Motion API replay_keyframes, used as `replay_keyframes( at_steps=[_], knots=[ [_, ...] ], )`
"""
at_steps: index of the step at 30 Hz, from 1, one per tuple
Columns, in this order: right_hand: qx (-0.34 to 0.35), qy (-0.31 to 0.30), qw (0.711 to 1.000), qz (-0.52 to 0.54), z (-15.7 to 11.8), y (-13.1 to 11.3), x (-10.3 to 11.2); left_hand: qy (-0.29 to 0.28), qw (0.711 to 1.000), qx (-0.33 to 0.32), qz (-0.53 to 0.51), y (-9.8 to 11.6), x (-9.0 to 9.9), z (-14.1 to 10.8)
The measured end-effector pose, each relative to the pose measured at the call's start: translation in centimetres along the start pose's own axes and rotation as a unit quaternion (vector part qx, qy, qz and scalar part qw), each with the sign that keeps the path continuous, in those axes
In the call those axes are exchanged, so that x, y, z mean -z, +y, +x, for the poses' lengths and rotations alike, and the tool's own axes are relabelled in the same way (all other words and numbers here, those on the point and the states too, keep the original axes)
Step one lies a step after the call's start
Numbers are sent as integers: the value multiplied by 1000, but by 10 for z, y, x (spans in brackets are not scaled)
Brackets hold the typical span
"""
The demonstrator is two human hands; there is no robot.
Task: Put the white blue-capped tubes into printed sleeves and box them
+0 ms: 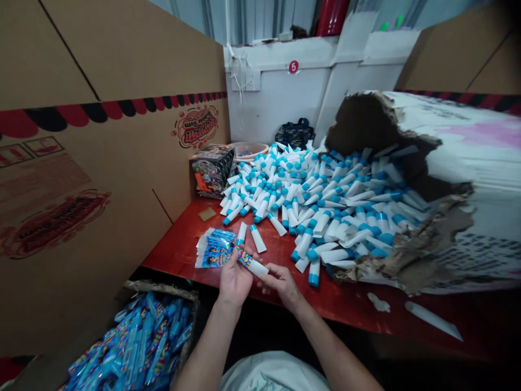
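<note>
Nearest, pale cloth is covering the person's lap between two bare forearms. At lower left, a carton is holding a heap of blue packs with multicoloured print, below the worktop.

Just above the worktop's front edge, both hands are holding one white tube, with a colourful wrapper around part of it. The tube is slanting down to the right. The left hand is turning its palm up, its fingers grasping the wrapped part; the right hand is pinching the white end in its fingers.

Beside the left hand, flat blue wrappers are lying in an overlapping stack. Two loose tubes with blue caps are resting just beyond the hands. Well to the right, a white scrap and a pale, tapered piece are lying near the front edge.

Farther back, a large pile of blue-capped white tubes is spreading out of a torn box on the right. Behind the pile, a dark bag and a pink basin are sitting near a white partition that is bearing a red "5" sticker.
</note>
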State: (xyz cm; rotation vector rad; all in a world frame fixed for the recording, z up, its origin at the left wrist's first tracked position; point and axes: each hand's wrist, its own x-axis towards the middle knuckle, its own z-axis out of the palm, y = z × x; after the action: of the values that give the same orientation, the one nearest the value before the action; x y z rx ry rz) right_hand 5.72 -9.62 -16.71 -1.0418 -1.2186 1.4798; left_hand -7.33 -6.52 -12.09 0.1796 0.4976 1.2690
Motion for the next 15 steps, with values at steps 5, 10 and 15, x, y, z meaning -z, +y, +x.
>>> replay_keyframes(
  at_steps=[5, 10, 15],
  knots=[
    [-2, 43, 998, -48, -6, 11, 6, -19, 999, 30, 31, -31, 4, -10],
    [4, 29, 995, -94, -9, 9, 7, 30, 998, 45, 35, -30, 8, -14],
    [1, 39, 989, -143, -18, 9, -10, 85, 994, 60, 25, -28, 15, -25]
  ],
)
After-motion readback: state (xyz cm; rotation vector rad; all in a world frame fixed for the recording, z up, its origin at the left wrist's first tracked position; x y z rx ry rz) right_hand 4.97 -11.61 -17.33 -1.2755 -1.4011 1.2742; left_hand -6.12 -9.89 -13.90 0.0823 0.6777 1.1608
